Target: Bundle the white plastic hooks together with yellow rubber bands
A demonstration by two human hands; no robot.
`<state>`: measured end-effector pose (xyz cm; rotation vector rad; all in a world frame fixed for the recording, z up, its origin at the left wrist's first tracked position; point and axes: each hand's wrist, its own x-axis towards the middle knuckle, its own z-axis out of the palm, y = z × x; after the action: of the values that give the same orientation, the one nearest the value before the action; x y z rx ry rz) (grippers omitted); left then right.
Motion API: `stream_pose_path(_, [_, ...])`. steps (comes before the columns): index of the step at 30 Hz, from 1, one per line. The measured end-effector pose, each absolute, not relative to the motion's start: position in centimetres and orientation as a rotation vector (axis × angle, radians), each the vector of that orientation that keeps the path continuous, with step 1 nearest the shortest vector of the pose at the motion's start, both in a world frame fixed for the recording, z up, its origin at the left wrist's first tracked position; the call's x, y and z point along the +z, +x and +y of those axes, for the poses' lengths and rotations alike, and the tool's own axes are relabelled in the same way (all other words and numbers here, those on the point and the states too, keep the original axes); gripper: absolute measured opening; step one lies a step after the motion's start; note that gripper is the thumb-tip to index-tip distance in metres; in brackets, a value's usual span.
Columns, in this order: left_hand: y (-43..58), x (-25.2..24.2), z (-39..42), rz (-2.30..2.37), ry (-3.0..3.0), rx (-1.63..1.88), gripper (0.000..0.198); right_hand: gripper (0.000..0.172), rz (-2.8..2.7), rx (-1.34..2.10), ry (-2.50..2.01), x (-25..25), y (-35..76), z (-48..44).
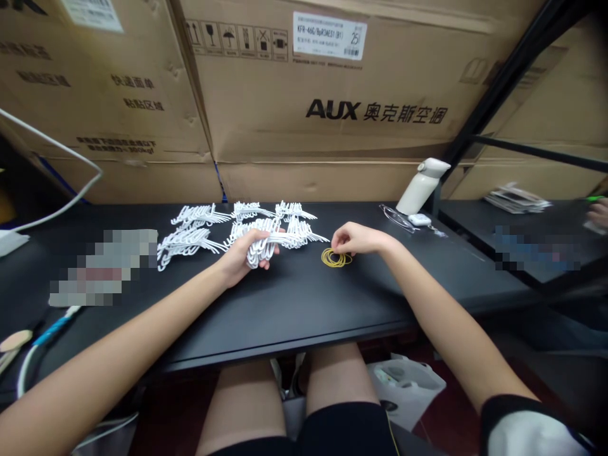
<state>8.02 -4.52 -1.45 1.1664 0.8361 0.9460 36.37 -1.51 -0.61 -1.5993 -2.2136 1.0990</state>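
Left hand (241,253): forearm extended, fingers clamped around a bundle of thin white hooked rods (261,253) above the black flat tabletop (289,310). Right hand (350,239): fingers curled downward at thin yellow looped bands (334,259) lying there; pinch cannot be confirmed.

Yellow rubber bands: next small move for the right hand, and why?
I'd probably draw a single band clear of the yellow rubber bands. The right hand has its fingertips at the pile's upper edge, though whether they already pinch one is unclear. The left hand is occupied, holding a bundle of white hooks.
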Motion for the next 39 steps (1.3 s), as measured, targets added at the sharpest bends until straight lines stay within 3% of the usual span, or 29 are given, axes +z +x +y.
stream_pose_path(14, [8.0,-1.6,-4.5,0.840,1.163,0.943,0.035,0.015,-2.244,1.140,-1.541,0.0,37.7,-1.2])
stream_pose_path(26, [8.0,-1.7,-4.4,0.838,1.165,0.939,0.034,0.001,-2.332,1.043,-1.691,0.3,37.3,-1.8])
stream_pose_path(34, [8.0,-1.7,-4.4,0.836,1.167,0.942,0.035,0.005,-2.255,1.093,-1.667,0.1,37.2,-1.7])
stream_pose_path(39, [8.0,-1.7,-4.4,0.836,1.173,0.939,0.036,0.008,-2.231,0.921,-1.750,-0.3,37.6,-1.2])
